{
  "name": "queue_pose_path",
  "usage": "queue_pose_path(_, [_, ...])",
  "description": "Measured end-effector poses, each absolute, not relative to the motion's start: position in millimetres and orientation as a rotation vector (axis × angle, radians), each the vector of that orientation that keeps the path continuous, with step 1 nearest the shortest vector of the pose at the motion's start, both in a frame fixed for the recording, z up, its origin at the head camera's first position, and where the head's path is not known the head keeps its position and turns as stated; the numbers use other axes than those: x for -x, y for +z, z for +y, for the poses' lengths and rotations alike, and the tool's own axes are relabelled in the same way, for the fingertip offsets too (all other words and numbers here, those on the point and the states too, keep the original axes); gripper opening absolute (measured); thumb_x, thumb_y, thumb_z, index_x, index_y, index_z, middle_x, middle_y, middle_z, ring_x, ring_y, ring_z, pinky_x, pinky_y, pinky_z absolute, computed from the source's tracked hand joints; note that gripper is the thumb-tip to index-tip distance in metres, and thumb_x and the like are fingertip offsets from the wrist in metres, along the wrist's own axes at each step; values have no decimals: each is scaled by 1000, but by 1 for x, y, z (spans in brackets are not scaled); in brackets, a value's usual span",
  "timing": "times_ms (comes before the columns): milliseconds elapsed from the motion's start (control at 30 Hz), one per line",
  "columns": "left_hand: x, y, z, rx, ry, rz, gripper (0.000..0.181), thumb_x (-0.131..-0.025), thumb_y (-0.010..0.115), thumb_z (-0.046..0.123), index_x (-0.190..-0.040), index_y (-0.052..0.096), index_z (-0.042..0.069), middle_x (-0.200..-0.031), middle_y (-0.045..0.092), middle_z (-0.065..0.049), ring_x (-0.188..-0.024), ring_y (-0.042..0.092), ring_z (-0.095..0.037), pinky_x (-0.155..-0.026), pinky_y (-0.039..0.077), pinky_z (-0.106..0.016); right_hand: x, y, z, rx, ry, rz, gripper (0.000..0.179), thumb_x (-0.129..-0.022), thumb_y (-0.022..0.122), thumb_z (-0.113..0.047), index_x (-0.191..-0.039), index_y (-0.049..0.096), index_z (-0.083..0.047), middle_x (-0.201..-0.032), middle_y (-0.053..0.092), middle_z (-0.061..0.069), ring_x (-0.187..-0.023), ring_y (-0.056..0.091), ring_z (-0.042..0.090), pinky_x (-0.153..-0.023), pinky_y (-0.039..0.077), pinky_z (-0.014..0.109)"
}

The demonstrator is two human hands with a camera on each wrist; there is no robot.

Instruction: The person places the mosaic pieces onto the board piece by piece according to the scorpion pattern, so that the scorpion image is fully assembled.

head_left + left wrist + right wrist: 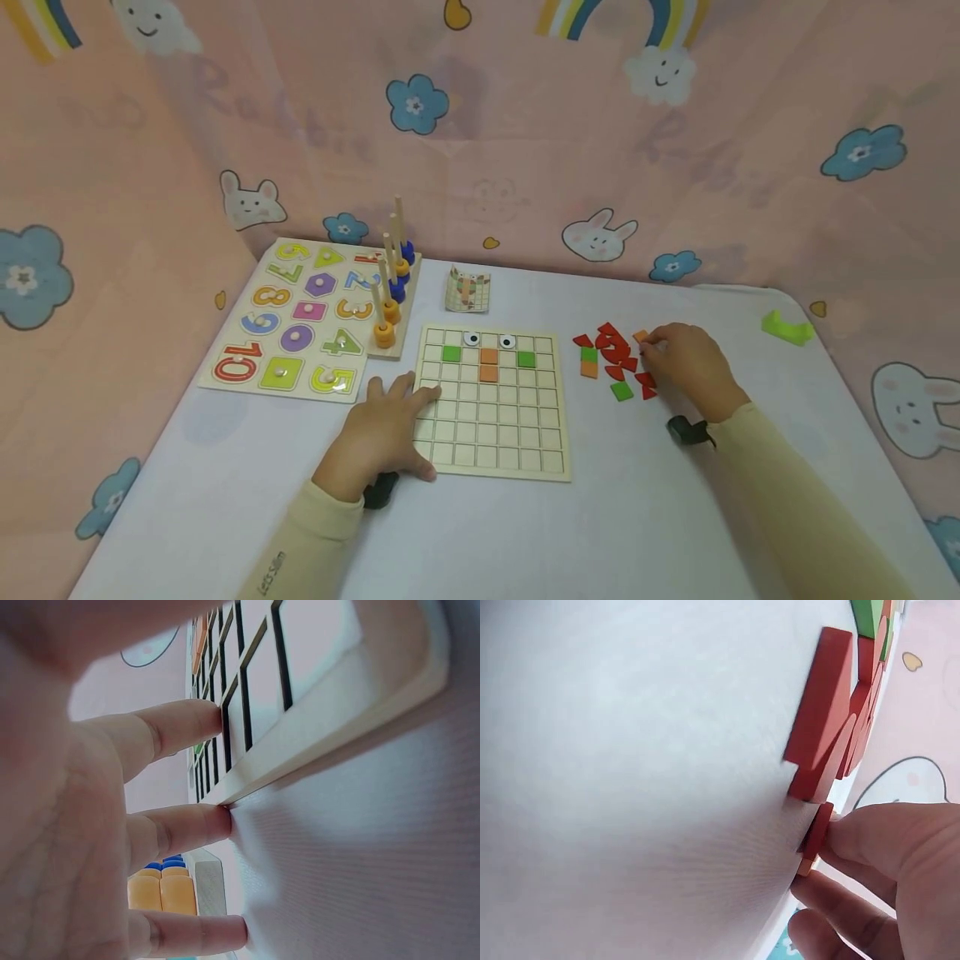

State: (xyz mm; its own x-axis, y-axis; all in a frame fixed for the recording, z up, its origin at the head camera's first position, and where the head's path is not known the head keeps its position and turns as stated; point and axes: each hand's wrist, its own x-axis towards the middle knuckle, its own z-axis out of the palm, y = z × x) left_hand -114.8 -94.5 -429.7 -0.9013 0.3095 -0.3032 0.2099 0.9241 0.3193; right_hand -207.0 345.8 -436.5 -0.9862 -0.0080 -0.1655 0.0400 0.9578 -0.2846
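My left hand [382, 427] rests spread at the left edge of a wooden grid board [487, 437]. In the left wrist view, one fingertip touches the board's face and two others reach down beside its edge. Green tiles [451, 354], orange tiles [488, 374] and two round eye pieces [471, 339] lie in the board's upper part. At the right, my right hand [693, 367] pinches a small orange tile [640, 336] beside a pile of red pieces [613, 343]. In the right wrist view, a red piece [820, 827] sits close against the thumb, partly covering the orange tile.
A number-and-shape puzzle board [288, 321] lies at the left, with a peg stand of rings [390, 311] along its right side. Behind the grid board is a creased pattern card [467, 292]. A light-green piece [787, 327] is at the far right.
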Motion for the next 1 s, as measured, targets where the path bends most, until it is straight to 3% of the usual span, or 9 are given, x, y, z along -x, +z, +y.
queue_pose_path(300, [115,-431,-94,-380,394,2731,112,-57,105,47,-156,55,24,-164,39,-18,-119,41,-41,-71,50,-43,209,-433,342,-207,-510,2887,38,-103,69,-27,-122,71,5,-122,67,28,-109,56,46,-90,54,57])
queue_pose_path(567, [115,-430,-95,-372,404,2728,112,-57,105,46,-155,56,23,-163,39,-18,-118,42,-42,-71,50,-43,212,-429,324,-60,-534,2982,36,-101,71,-27,-124,74,1,-121,68,25,-111,54,43,-90,55,55])
queue_pose_path(800, [115,-432,-96,-377,394,2730,113,-56,105,47,-155,56,24,-163,39,-18,-119,42,-42,-70,50,-43,188,-419,240,551,-532,3120,21,-95,78,-19,-111,84,-8,-104,78,6,-101,60,29,-88,53,44])
queue_pose_path(1000, [116,-433,-94,-388,388,2739,113,-56,105,48,-155,56,24,-163,40,-18,-118,42,-41,-69,50,-43,158,-424,176,1042,-352,3067,15,-92,84,-26,-102,85,-15,-102,78,-2,-99,66,21,-88,56,36])
